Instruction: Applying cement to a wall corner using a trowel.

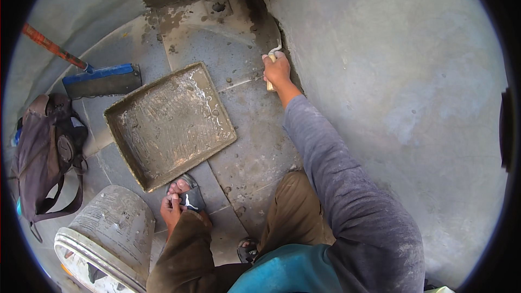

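1) Here we are at the foot of the smooth grey wall (380, 49), where our right hand (278, 69) reaches out with its fingers wrapped round the wooden handle of a trowel (278, 48), its metal neck bent toward the corner
2) Down by the sandal (194, 199) we see our left hand (171, 211), fingers curled in; whether they grip anything or touch the foot, we cannot tell
3) How far along are we? Dark, wet-looking mortar (258, 16) already lines the far corner and the foot of the wall beside the trowel, so we judge that stretch at least partly covered
4) What is left, by our reading: the seam nearer our wrist looks rough and broken, and crumbs and smears lie on the floor tiles (252, 119) around the drain opening (218, 7)
5) Now the look of that mortar: dark grey-brown against the paler wall, ragged at its edges; we cannot make out the trowel's blade against it
6) And left of the trowel, on the tiles, sits the shallow tray (192, 160), its inside coated with a streaky film, pale whitish streaks along the far right side, with no deep heap in it
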Demonstrator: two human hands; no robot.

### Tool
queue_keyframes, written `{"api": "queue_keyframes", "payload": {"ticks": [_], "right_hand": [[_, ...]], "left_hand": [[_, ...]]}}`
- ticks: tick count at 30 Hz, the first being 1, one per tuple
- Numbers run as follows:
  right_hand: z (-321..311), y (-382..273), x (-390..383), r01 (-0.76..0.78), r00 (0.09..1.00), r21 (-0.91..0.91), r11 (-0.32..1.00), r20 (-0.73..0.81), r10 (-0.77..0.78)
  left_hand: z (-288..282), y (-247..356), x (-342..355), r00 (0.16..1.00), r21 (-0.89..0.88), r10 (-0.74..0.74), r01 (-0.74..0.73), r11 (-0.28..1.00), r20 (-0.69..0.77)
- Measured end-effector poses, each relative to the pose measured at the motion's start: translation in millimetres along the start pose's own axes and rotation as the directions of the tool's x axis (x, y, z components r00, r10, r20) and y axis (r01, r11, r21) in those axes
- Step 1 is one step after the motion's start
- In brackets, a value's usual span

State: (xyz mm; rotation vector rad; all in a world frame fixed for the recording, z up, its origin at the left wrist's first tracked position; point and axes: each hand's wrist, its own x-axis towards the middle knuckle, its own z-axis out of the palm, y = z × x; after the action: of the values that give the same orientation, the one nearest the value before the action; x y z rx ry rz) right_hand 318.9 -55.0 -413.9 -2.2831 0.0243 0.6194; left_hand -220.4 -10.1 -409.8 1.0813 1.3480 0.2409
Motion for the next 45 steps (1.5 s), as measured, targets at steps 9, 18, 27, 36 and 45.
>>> {"api": "queue_keyframes", "payload": {"ticks": [9,18,27,36,45], "right_hand": [[-36.0,-11.6,-58.6,0.137,0.991,0.214,0.967,-0.026,-0.134],[-42.4,-6.0,-70.8,0.116,0.990,0.070,0.991,0.068,-0.121],[-1.0,56.8,-69.2,0.335,0.890,0.027,0.942,-0.337,-0.307],[-20.8,-29.4,4.8,0.072,0.983,0.067,0.995,0.167,-0.082],[24.2,23.1,-8.1,0.223,0.969,-0.307,0.925,-0.032,-0.245]], "left_hand": [[-2.9,10.0,-1.1,1.000,0.006,-0.007,0.007,1.000,-0.004],[0.3,8.4,-0.2,0.999,0.009,0.036,-0.036,0.999,-0.009],[2.6,11.4,-7.4,0.999,0.002,-0.011,0.011,1.000,-0.041],[-1.2,5.1,-3.4,1.000,0.037,-0.020,0.020,0.999,-0.013],[-2.7,2.7,-5.3,0.999,0.014,0.027,-0.027,1.000,-0.023]]}}
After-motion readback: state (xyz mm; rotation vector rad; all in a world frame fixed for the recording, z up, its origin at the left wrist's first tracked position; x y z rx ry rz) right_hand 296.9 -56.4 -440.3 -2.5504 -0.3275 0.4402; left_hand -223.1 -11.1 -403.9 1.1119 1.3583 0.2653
